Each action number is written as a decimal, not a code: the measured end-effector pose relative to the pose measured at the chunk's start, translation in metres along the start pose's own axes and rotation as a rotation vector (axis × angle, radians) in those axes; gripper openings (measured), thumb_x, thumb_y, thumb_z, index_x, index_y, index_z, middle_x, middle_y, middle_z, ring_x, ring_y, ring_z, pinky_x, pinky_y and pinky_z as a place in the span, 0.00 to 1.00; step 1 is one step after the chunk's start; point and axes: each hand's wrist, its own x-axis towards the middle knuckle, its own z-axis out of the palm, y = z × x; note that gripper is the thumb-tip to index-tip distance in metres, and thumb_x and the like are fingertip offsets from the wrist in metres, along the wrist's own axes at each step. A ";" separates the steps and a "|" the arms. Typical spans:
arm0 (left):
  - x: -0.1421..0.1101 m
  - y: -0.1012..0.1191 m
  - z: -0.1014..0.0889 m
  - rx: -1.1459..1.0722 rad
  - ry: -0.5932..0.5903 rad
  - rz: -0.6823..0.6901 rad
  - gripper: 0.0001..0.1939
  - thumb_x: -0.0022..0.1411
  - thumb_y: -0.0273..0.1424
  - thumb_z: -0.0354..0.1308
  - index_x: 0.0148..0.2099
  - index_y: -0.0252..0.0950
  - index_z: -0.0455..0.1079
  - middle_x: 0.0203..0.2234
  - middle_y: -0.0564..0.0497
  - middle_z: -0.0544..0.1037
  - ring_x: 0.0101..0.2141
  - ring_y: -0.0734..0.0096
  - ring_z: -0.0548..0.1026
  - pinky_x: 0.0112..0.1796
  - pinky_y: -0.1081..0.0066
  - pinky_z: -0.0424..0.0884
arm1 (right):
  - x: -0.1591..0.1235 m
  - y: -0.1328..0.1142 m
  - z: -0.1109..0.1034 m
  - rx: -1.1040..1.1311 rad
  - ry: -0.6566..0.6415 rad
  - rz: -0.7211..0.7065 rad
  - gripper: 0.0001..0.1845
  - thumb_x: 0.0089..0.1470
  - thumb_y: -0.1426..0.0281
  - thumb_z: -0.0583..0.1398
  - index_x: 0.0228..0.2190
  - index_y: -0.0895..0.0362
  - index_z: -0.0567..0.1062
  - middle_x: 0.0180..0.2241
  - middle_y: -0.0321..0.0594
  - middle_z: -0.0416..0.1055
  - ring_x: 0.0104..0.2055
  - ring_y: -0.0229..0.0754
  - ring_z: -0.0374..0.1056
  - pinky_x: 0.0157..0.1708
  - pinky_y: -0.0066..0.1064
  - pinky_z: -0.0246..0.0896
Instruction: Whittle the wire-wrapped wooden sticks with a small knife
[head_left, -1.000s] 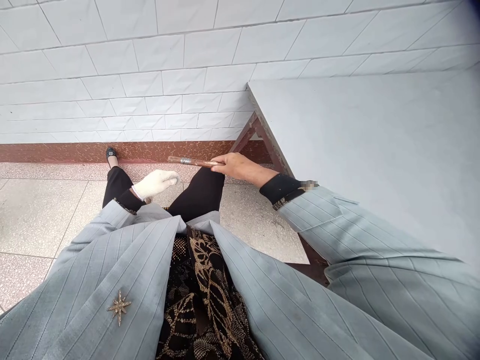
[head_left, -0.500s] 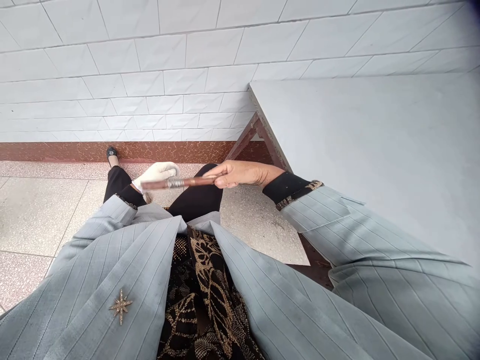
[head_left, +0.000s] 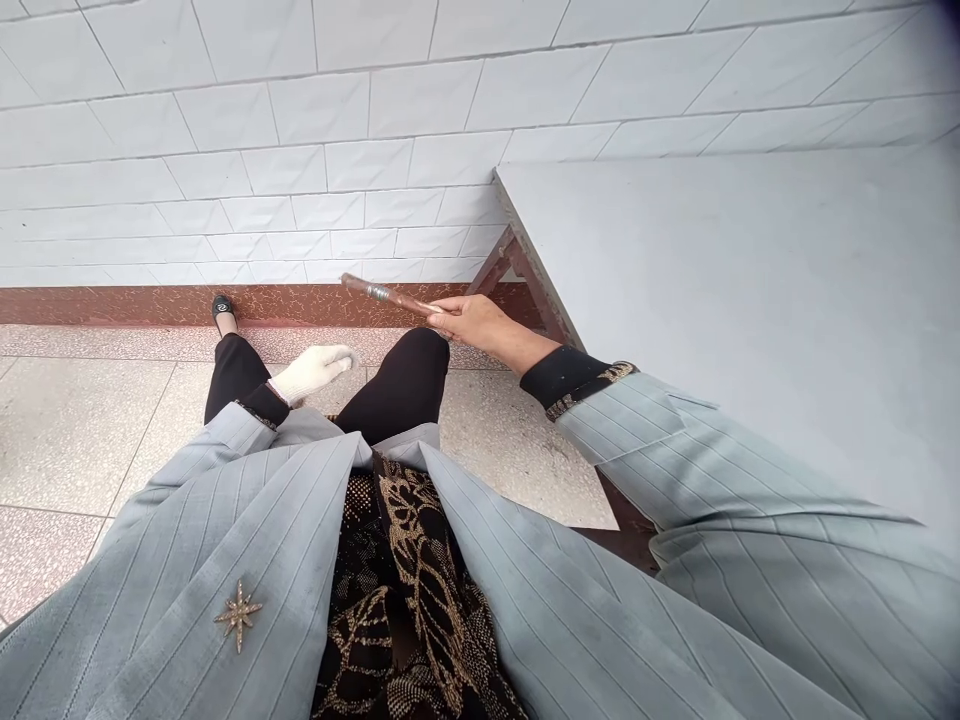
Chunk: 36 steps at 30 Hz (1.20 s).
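Note:
My right hand, bare, grips one end of a slim brown stick with a silvery, wire-like band partway along it. Its free end points left and slightly up, in front of the wall's brown base strip. Whether the stick is a brush I cannot tell. A white knitted glove covers my left hand, which is low over my lap, its fingers curled together near my knee. Any small item inside those fingers is too hidden to make out. The two hands are apart, and the stick does not touch the glove.
A pale grey tabletop on a reddish-brown frame stands close on my right. Ahead rises a white tiled wall with a brown base strip. Below is a speckled tile floor, with my black shoe at left.
My right hand has risen away from the gloved hand, swinging the stick's free end up and to the right. The left hand stays nearly in place, slightly lower.

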 end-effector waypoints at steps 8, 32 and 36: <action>0.001 0.008 -0.025 0.239 0.077 0.050 0.14 0.68 0.33 0.48 0.43 0.37 0.75 0.37 0.50 0.81 0.37 0.67 0.76 0.43 0.68 0.68 | 0.007 0.007 -0.005 -0.514 -0.283 -0.101 0.21 0.56 0.64 0.61 0.48 0.57 0.83 0.42 0.45 0.79 0.42 0.47 0.71 0.40 0.35 0.60; 0.006 -0.010 0.008 -0.241 0.043 0.005 0.13 0.67 0.36 0.49 0.39 0.34 0.72 0.31 0.53 0.72 0.27 0.78 0.65 0.29 0.75 0.62 | -0.008 -0.007 0.003 0.415 -0.170 0.033 0.14 0.63 0.70 0.63 0.49 0.61 0.76 0.22 0.29 0.59 0.19 0.29 0.46 0.18 0.25 0.38; 0.003 -0.004 0.003 -0.103 0.003 -0.027 0.13 0.66 0.34 0.48 0.39 0.34 0.73 0.28 0.53 0.72 0.28 0.75 0.68 0.32 0.73 0.65 | -0.008 -0.010 0.003 0.141 -0.107 0.067 0.16 0.64 0.71 0.59 0.51 0.61 0.78 0.22 0.31 0.60 0.20 0.31 0.49 0.21 0.27 0.43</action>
